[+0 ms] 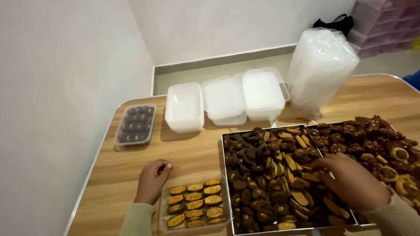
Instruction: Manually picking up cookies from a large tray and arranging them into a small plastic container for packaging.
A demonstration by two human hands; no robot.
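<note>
Two hands at cookie trays on a wooden tabletop (pixel 192 153).

The left hand (pixel 152 180) rests loosely curled, holding nothing, touching the clear box (pixel 194 203) of orange-topped cookies at its nine o'clock edge. The right hand (pixel 350 180) reaches into the metal tray (pixel 227 183) of cookies (pixel 262 175); whether its fingers grip one, I cannot tell. Empty white containers (pixel 223 102) sit at twelve o'clock.

Cookie box (pixel 194 203) left of tray (pixel 227 183); lids (pixel 223 100) behind.
</note>
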